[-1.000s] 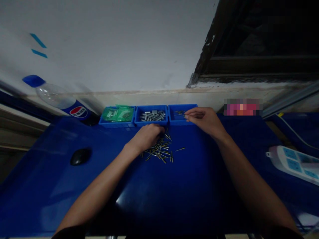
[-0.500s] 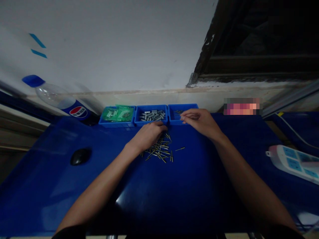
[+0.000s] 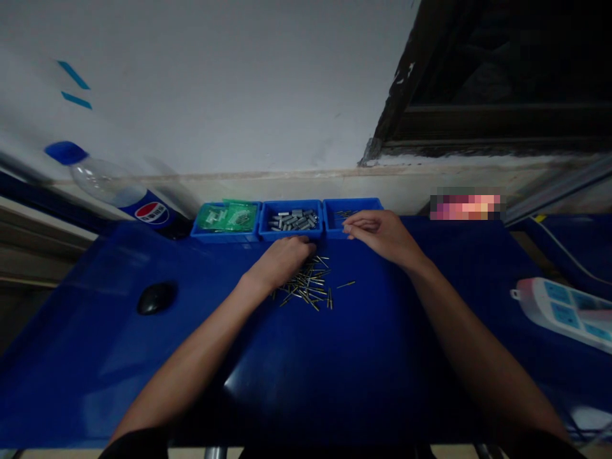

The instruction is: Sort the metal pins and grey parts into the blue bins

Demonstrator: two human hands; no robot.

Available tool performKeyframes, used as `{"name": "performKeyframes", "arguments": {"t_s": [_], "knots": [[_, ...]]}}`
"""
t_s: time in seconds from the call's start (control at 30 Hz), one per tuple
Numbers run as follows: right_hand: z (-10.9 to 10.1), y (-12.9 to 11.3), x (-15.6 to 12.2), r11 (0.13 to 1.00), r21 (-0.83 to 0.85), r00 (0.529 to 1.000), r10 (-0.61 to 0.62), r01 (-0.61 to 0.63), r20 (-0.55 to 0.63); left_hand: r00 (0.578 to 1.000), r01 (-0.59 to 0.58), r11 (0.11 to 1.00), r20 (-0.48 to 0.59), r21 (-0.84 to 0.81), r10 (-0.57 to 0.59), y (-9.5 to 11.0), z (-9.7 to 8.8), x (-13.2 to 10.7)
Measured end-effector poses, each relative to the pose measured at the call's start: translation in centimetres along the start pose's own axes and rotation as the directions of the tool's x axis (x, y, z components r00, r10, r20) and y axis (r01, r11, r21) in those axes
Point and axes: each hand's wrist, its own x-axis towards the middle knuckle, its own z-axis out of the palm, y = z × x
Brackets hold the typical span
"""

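My left hand (image 3: 282, 260) rests knuckles-up on a heap of thin metal pins (image 3: 310, 287) scattered on the blue table (image 3: 191, 331), its fingers curled and pressed into the pile near the middle bin. My right hand (image 3: 380, 234) hovers at the front edge of the right blue bin (image 3: 366, 205), fingers drawn together in a pinch; what they hold is too small to make out. That bin holds a few pins. The middle blue bin (image 3: 291, 220) is filled with short grey metal sleeves. The left bin (image 3: 224, 220) holds green plastic bags.
A Pepsi bottle (image 3: 119, 191) leans at the back left. A black mouse (image 3: 155, 298) lies on the left of the table. A white and blue power strip (image 3: 564, 312) sits at the right edge. A white wall and a dark window frame stand behind the bins.
My right hand drew back a little from inside the right bin toward its front edge. My left hand shifted slightly over the pin heap.
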Motion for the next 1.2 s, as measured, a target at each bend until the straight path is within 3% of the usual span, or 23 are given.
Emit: {"name": "performKeyframes", "arguments": {"t_s": [0.33, 0.43, 0.63, 0.97, 1.2], "knots": [[0.2, 0.0, 0.0, 1.0, 0.004, 1.0, 0.006, -0.006, 0.013, 0.999, 0.029, 0.999, -0.032, 0.038, -0.028, 0.0, -0.7, -0.4], [0.2, 0.2, 0.1, 1.0, -0.015, 1.0, 0.001, -0.001, 0.03, 0.997, 0.029, 0.998, -0.076, -0.055, -0.034, 0.1, -1.3, -0.5], [0.6, 0.4, 0.0, 1.0, 0.027, 0.99, 0.011, -0.015, 0.138, 0.967, -0.078, 0.961, -0.255, -0.264, 0.008, 0.1, -1.6, -0.3], [2.4, 1.7, -0.1, 0.973, 0.193, 0.948, 0.059, -0.124, 0.313, 0.942, -0.126, 0.936, -0.335, -0.329, 0.009, 0.4, -2.0, -0.4], [2.6, 1.6, -0.2, 0.94, 0.266, 0.935, 0.116, -0.212, 0.336, 0.936, -0.169, 0.92, -0.35, -0.353, 0.037, 0.4, -2.1, -0.4]]}}
